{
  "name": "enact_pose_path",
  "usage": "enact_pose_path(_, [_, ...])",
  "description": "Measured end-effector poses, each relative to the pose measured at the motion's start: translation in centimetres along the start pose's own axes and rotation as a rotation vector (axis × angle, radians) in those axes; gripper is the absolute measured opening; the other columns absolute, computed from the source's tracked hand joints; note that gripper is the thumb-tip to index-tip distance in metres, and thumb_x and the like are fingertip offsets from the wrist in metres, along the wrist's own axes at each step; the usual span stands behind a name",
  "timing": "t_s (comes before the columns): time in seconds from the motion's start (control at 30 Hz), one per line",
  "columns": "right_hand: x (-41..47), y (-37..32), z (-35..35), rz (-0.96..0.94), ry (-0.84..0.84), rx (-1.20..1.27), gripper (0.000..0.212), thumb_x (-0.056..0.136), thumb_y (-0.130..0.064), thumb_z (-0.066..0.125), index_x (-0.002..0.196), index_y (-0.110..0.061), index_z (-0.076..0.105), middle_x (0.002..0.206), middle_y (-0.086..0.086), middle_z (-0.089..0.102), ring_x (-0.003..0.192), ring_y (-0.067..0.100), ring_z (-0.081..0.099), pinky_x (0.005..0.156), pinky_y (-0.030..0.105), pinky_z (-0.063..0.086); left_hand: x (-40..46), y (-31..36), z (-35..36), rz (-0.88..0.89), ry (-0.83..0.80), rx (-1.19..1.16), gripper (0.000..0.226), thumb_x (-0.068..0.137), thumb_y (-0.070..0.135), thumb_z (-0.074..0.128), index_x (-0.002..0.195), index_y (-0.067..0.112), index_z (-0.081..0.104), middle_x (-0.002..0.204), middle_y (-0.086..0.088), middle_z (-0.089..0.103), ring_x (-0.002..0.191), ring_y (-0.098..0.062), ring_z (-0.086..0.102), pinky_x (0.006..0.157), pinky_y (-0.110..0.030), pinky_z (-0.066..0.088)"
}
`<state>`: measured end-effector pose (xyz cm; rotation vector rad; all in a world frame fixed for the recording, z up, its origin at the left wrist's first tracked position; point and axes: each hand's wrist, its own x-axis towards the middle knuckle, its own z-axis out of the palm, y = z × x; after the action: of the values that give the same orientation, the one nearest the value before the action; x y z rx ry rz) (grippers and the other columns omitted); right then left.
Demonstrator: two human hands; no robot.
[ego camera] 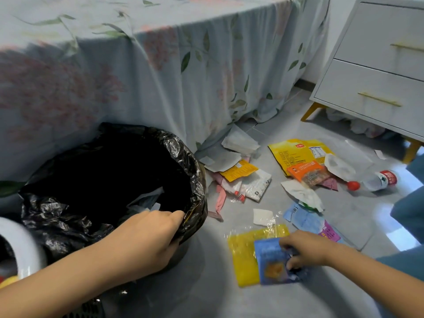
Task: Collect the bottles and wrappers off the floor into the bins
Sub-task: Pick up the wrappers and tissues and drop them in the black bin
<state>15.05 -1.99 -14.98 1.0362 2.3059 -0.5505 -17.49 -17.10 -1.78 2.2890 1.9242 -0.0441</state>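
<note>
At lower left, the left hand (146, 235) grips the bin (110, 180) rim; lower right, the right hand (305, 249) pinches what seems a blue wrapper (270, 262) on the floor (206, 283).

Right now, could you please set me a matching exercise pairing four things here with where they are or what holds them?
Things:
1. bin
2. blue wrapper
3. bottle
4. large yellow packet

Places:
A. lying on the floor at the far right
B. rim held by the left hand
C. flat on the floor near the nightstand
D. gripped by the right hand

Pairs: 1-B, 2-D, 3-A, 4-C
</note>
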Motion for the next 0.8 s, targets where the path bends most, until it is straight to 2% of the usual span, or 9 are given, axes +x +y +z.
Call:
enact_pose_path(0.1, [0.0, 0.1, -1.7, 0.015, 0.095, 0.340, 0.029, 0.079, -0.038, 0.073, 0.092, -0.016, 0.059, 0.075, -0.008, 0.050, 0.070, 0.007, 0.047, 0.062, 0.021, 0.035, 0.0, 0.2, -0.1, -0.011, -0.013, 0.001, 0.017, 0.096, 0.038, 0.038, 0.100, 0.023, 0.045, 0.102, 0.004, 0.061, 0.097, -0.024, 0.059, 0.072, -0.028, 0.032])
enact_pose_path(0.2, [-0.4, -0.7, -3.4, 0.023, 0.125, 0.848, 0.028, 0.084, -0.026, 0.072, 0.097, -0.006, 0.060, 0.062, -0.010, 0.054, 0.060, 0.006, 0.055, 0.058, 0.024, 0.047, 0.0, 0.2, -0.2, -0.017, -0.032, 0.014, 0.018, 0.096, 0.039, 0.037, 0.101, 0.024, 0.045, 0.103, 0.005, 0.060, 0.097, -0.023, 0.058, 0.074, -0.029, 0.037])
enact_pose_path(0.33, [-0.6, -2.2, -6.0, 0.001, 0.210, 1.226, 0.023, 0.088, -0.019, 0.064, 0.110, -0.012, 0.061, 0.085, 0.003, 0.073, 0.077, 0.015, 0.070, 0.063, 0.031, 0.056, 0.0, 0.2, -0.4, -0.016, -0.050, 0.011, 0.017, 0.097, 0.038, 0.036, 0.101, 0.023, 0.044, 0.102, 0.004, 0.059, 0.096, -0.024, 0.057, 0.072, -0.031, 0.036])
enact_pose_path(0.4, [-0.7, -3.1, -8.4, -0.018, 0.395, 1.222, 0.023, 0.086, -0.017, 0.065, 0.109, -0.012, 0.062, 0.080, 0.003, 0.073, 0.072, 0.018, 0.071, 0.059, 0.032, 0.057, -0.1, 0.1, -0.4, -0.017, -0.081, 0.017, 0.016, 0.097, 0.037, 0.036, 0.101, 0.023, 0.043, 0.104, 0.004, 0.057, 0.095, -0.024, 0.057, 0.072, -0.031, 0.038])
enact_pose_path(0.53, [-0.5, -5.1, -14.4, -0.113, 0.765, 1.007, 0.019, 0.085, -0.019, 0.067, 0.101, -0.009, 0.063, 0.084, 0.013, 0.070, 0.076, 0.023, 0.070, 0.067, 0.039, 0.056, 0.1, 0.2, -0.7, -0.005, -0.148, 0.008, 0.010, 0.095, 0.033, 0.038, 0.094, 0.024, 0.033, 0.104, 0.002, 0.056, 0.097, -0.028, 0.056, 0.087, -0.038, 0.046])
enact_pose_path(0.6, [-0.3, -6.7, -17.2, -0.185, 0.901, 0.958, 0.018, 0.086, -0.018, 0.068, 0.094, -0.004, 0.061, 0.083, 0.019, 0.068, 0.072, 0.017, 0.066, 0.068, 0.040, 0.054, 0.3, 0.4, -0.9, -0.013, -0.171, 0.013, 0.008, 0.096, 0.031, 0.038, 0.096, 0.023, 0.035, 0.108, 0.000, 0.055, 0.098, -0.028, 0.055, 0.079, -0.035, 0.043])
enact_pose_path(0.7, [-0.1, -10.4, -21.0, -0.360, 0.963, 0.970, 0.024, 0.085, -0.016, 0.068, 0.091, 0.004, 0.058, 0.078, 0.021, 0.062, 0.070, 0.017, 0.061, 0.065, 0.045, 0.053, 0.4, 0.6, -1.0, -0.015, -0.197, 0.034, 0.009, 0.097, 0.025, 0.037, 0.103, 0.019, 0.039, 0.112, -0.005, 0.055, 0.100, -0.031, 0.054, 0.077, -0.036, 0.042])
enact_pose_path(0.77, [0.0, -13.6, -22.9, -0.511, 0.912, 0.902, 0.022, 0.085, -0.018, 0.069, 0.087, 0.002, 0.059, 0.074, 0.025, 0.059, 0.066, 0.021, 0.059, 0.056, 0.043, 0.050, 0.4, 0.5, -1.1, 0.009, -0.202, 0.042, 0.005, 0.096, 0.022, 0.038, 0.098, 0.019, 0.036, 0.109, -0.008, 0.055, 0.098, -0.034, 0.054, 0.079, -0.040, 0.044])
enact_pose_path(0.8, [0.2, -15.2, -23.5, -0.592, 0.858, 0.845, 0.019, 0.084, -0.019, 0.070, 0.082, -0.003, 0.060, 0.069, 0.022, 0.057, 0.064, 0.020, 0.056, 0.054, 0.039, 0.048, 0.4, 0.5, -1.1, 0.012, -0.210, 0.042, 0.006, 0.097, 0.021, 0.039, 0.097, 0.019, 0.034, 0.109, -0.009, 0.055, 0.097, -0.035, 0.055, 0.074, -0.040, 0.041])
